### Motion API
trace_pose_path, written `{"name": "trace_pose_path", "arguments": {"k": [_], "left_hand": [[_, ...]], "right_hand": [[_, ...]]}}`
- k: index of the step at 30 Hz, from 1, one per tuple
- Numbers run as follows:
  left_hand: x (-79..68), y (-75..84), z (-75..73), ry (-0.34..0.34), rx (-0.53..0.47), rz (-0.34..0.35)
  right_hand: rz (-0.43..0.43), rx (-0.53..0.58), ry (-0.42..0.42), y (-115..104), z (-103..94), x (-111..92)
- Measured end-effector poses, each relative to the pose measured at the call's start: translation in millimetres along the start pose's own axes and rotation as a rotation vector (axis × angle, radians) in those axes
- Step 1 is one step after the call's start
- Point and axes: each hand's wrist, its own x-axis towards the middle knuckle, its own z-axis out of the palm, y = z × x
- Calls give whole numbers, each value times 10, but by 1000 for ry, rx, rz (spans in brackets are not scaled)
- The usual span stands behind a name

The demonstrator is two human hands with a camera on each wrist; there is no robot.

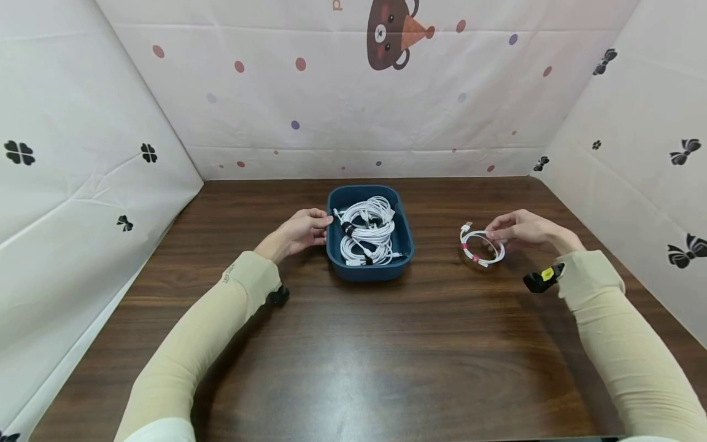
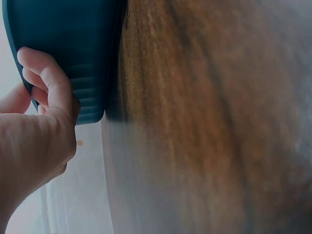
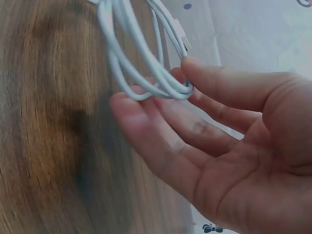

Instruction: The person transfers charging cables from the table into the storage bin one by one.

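Note:
A blue rectangular bin (image 1: 367,274) stands on the brown table, holding several coiled white cables (image 1: 371,230), some bound with black ties. My left hand (image 1: 302,232) grips the bin's left rim, thumb at the top edge; in the left wrist view the fingers (image 2: 53,80) lie along its outer wall. To the right, my right hand (image 1: 521,228) pinches a coiled white USB cable (image 1: 468,250) with red bands on it. The right wrist view shows the loops of this charging cable (image 3: 141,53) between thumb and fingertips, apparently just above the table.
The brown wood-grain table (image 1: 342,356) extends in front of the bin and on both sides. White patterned sheets form a back wall (image 1: 331,104), a left wall (image 1: 83,153) and a right wall (image 1: 635,135). A black wrist device (image 1: 538,281) hangs at the right cuff.

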Motion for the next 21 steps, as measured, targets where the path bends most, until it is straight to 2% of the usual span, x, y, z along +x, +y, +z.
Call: {"name": "trace_pose_path", "arguments": {"k": [8, 21], "left_hand": [[4, -2, 3, 2, 3, -7], [0, 3, -4, 1, -15, -3]], "right_hand": [[-15, 39, 70, -3, 25, 35], [0, 160, 74, -203, 7, 169]]}}
